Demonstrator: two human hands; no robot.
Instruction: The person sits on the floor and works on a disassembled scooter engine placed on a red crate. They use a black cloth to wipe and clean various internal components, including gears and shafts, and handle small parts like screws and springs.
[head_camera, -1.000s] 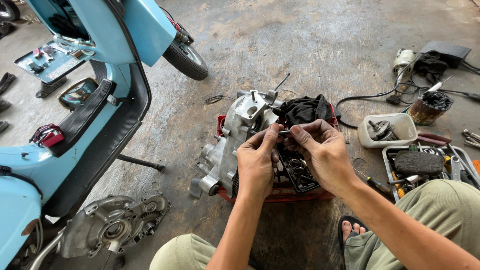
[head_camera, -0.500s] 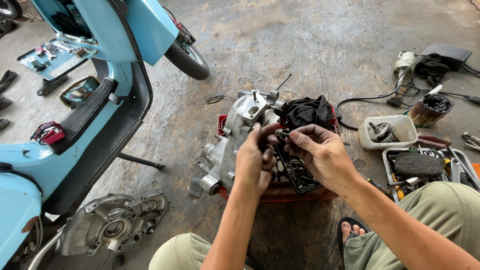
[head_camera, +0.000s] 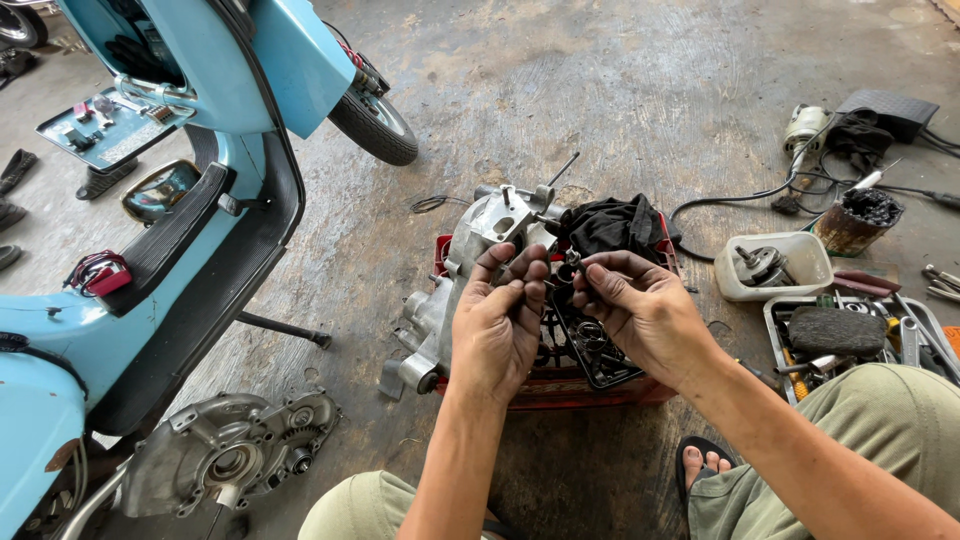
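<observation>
Both hands have drawn slightly apart over the engine case.
Right hand (head_camera: 645, 310) pinches a small metal part (head_camera: 572, 262) mid-frame; left hand (head_camera: 497, 320) curls beside it, grip unclear, above the engine case (head_camera: 470, 255) on a red crate (head_camera: 560, 385); blue scooter (head_camera: 150, 250) left, tool tray (head_camera: 790, 345) right.

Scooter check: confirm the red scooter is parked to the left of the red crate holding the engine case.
Wrong in one respect: the scooter is light blue, not red. The head view shows it parked to the left of the red crate holding the engine case.
</observation>
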